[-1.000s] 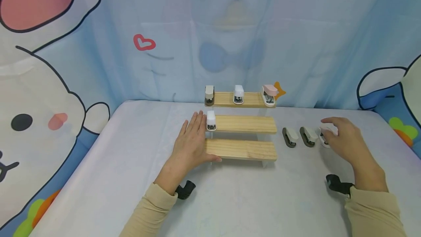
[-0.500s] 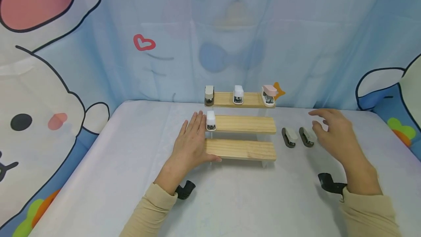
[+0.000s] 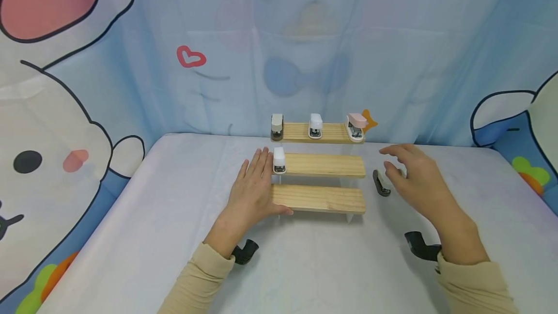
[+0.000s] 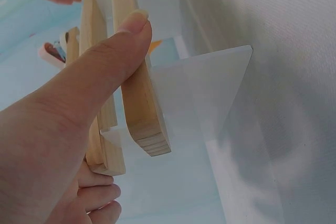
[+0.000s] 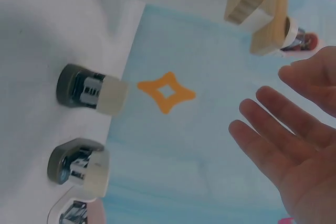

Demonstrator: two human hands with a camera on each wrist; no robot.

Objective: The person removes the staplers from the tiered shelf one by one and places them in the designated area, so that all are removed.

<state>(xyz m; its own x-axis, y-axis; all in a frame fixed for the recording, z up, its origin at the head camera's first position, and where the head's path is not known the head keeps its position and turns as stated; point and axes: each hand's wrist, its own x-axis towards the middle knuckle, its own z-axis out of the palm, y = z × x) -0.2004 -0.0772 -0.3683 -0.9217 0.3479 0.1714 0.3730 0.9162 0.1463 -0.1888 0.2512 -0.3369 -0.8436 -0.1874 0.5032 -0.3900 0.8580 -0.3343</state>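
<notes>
My left hand (image 3: 250,188) lies with straight fingers along the left end of a three-tier wooden rack (image 3: 320,198). Its thumb rests on the front edge of the lowest plank (image 4: 144,108). My right hand (image 3: 420,183) hovers to the right of the rack, fingers loosely bent and nothing in them. In the head view it covers most of the staplers there, leaving one grey stapler (image 3: 381,184) visible. The right wrist view shows two beige-topped staplers with dark bases, a nearer one (image 5: 92,90) and another (image 5: 79,169), plus part of a pink-and-white stapler (image 5: 79,214).
On the top plank stand a beige stapler (image 3: 277,127), a white stapler (image 3: 316,126) and a pink stapler (image 3: 356,126). Another white stapler (image 3: 279,160) sits at the left end of the middle plank. A printed curtain (image 3: 218,96) hangs behind the white-covered table (image 3: 331,265).
My right hand has moved left, from over the rightmost stapler to over the ones nearer the rack. The left hand has stayed at the rack.
</notes>
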